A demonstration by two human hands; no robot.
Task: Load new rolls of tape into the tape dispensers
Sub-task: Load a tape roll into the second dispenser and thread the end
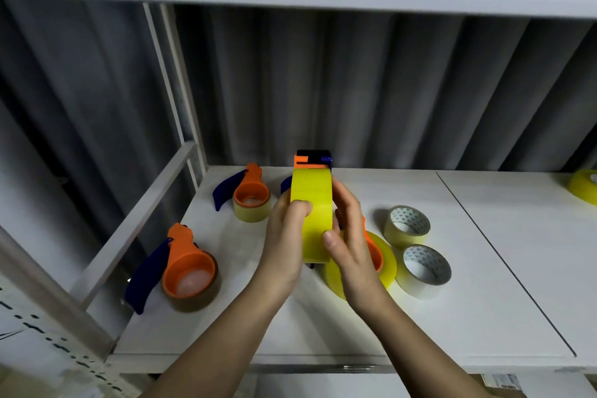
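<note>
Both hands hold the yellow tape roll [311, 220] upright above the white shelf [484, 284], edge toward the camera. The left hand [287, 236] grips one flat side, thumb on the tape face; the right hand [350, 236] closes on the other side. This steadies the roll, probably to seat it in the orange dispenser [311, 161], visible just behind the roll. Left of the roll, two loaded dispensers [252, 194] [187, 265] lie flat. Right of it, two spare rolls [407, 223] [423, 268] wait within easy reach.
</note>
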